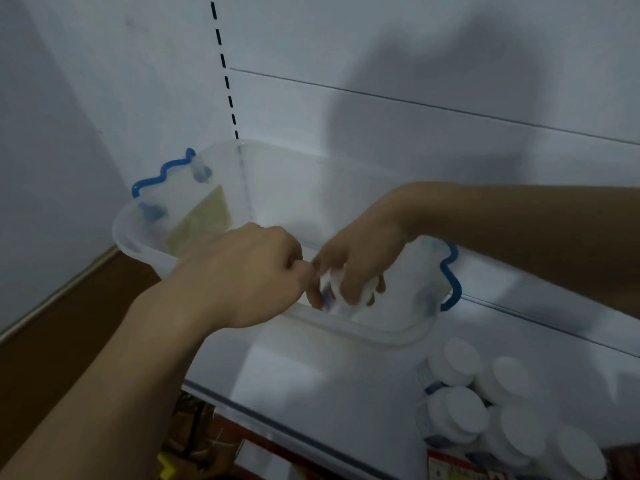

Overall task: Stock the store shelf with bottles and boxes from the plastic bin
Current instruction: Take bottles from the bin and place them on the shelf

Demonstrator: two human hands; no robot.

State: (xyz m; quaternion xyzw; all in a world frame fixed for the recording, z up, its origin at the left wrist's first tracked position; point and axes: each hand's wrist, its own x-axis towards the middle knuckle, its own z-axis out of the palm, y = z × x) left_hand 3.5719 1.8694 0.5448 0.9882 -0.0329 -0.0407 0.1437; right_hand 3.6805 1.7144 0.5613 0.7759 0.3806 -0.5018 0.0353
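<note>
The clear plastic bin [214, 174] with blue handles sits on the white shelf [311, 368], so whatever comes out of it needs only a short move to its place. Both hands reach down into the bin at its near wall. The right hand [356, 268] comes in from the right with its fingers curled around a small white bottle [332, 292], gripping it from above, probably to lift it clear of the rim. The left hand [249, 271] is beside it, fingers bent, its knuckles close to the bottle. Whether it pinches anything I cannot tell, because the fingertips are hidden; it may be steadying the bottle. A yellowish flat thing [201, 223], perhaps a box, leans against the bin's far left wall.

On the shelf to the right, a cluster of white-capped bottles [485, 410] stands upright and packed together near the front edge, which suggests the bottle in hand belongs beside them.
</note>
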